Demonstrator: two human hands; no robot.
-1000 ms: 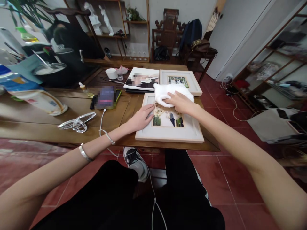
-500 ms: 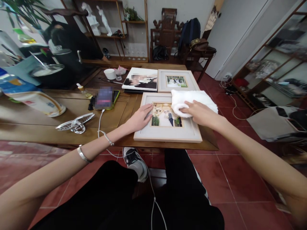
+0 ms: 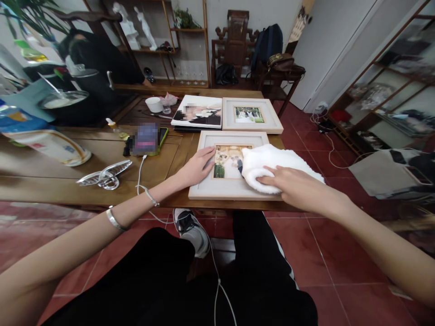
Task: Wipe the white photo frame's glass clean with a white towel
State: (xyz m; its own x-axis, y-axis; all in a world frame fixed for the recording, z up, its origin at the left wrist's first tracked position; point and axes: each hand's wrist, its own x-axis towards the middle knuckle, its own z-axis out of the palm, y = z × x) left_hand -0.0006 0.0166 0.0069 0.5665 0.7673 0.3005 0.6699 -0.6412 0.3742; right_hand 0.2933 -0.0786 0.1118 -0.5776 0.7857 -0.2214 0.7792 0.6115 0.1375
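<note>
On the pale picture frame (image 3: 234, 192) lies a fluffy white cloth (image 3: 272, 163).

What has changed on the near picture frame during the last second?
The right hand slid the white cloth from the frame's far edge, over the photo, to its near right corner, pressing down throughout. The left hand stayed flat on the picture frame, which did not move. Nothing was picked up or released.

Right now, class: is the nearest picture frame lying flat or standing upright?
Lying flat: the picture frame rests face-up on the table, both hands pressing down on it.
</note>
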